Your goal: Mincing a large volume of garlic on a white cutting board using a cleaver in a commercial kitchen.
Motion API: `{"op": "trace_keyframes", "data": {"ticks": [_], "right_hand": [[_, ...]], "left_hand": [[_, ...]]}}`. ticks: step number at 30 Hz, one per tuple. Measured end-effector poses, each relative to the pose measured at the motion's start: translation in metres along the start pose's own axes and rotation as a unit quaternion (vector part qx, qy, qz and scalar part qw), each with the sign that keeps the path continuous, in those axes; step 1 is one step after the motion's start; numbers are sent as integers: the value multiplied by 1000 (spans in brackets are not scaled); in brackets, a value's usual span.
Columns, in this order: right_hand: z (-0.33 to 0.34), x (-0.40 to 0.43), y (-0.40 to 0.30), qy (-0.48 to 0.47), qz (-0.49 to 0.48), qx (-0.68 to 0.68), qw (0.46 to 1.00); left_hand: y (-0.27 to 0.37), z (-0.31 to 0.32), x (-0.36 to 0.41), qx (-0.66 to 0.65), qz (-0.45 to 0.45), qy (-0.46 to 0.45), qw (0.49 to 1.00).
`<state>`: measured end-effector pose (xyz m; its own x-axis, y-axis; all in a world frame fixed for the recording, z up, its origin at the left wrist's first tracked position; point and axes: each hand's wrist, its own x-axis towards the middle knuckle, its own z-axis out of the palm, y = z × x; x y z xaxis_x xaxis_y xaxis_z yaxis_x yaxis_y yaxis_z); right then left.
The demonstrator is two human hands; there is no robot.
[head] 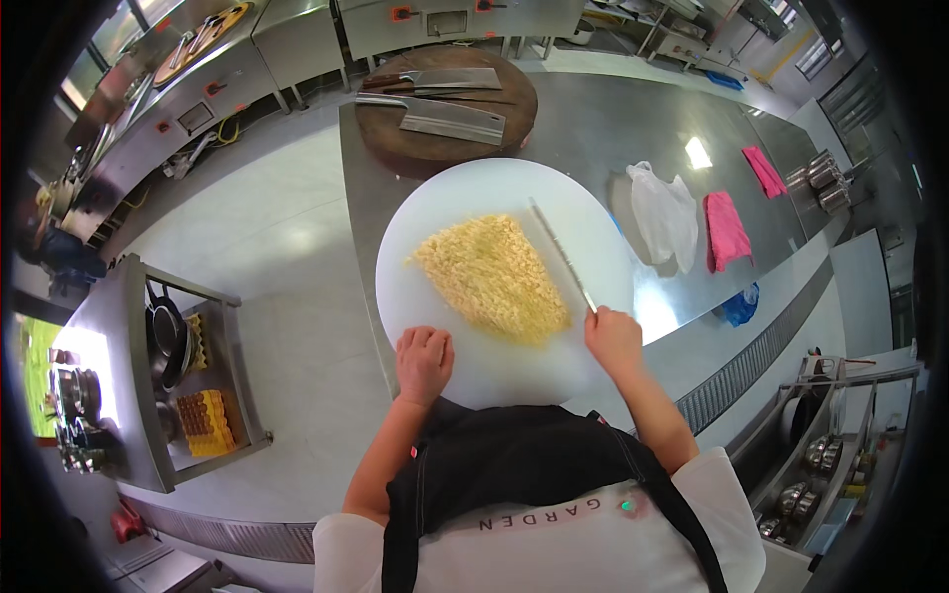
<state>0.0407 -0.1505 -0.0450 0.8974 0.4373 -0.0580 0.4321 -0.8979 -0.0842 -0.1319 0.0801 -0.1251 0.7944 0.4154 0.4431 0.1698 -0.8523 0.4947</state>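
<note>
A round white cutting board [474, 185] lies before me, with a spread heap of finely chopped pale-yellow food [493, 278] on it, possibly garlic or ginger. My right hand [614, 341] grips the handle end of a knife [562, 252]. Its blade is seen nearly edge-on, slanting up and left along the right side of the heap, apart from it. At the lower-left rim of the board rests my left hand [424, 365], its fingers curled and close together, with no object visible in it. The underside of that hand is hidden.
Behind the board, a round wooden chopping block [445, 152] carries two cleavers [452, 122]. On the steel table [593, 111] to the right lie a white plastic bag [663, 215] and pink cloths [726, 230]. A steel shelf unit [159, 459] with pans stands left.
</note>
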Motion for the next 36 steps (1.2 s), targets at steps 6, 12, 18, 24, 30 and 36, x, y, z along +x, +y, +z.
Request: {"op": "trace_keyframes", "data": {"ticks": [6,12,18,24,30,36], "right_hand": [[2,48,37,45,72,-41,996],[6,75,33,16,37,-45,998],[8,77,-7,-8,-29,-34,999],[6,59,-21,-49,-135,-41,989],[-10,42,7,8,-145,8,989],[-7,11,42,29,7,7,1000]], "left_hand": [[4,0,2,2,-6,9,1000],[2,2,0,7,-3,13,1000],[4,3,1,10,-8,26,1000],[4,2,-2,12,-25,11,1000],[4,3,-2,4,-10,21,1000],[1,3,3,-1,0,12,1000]]}}
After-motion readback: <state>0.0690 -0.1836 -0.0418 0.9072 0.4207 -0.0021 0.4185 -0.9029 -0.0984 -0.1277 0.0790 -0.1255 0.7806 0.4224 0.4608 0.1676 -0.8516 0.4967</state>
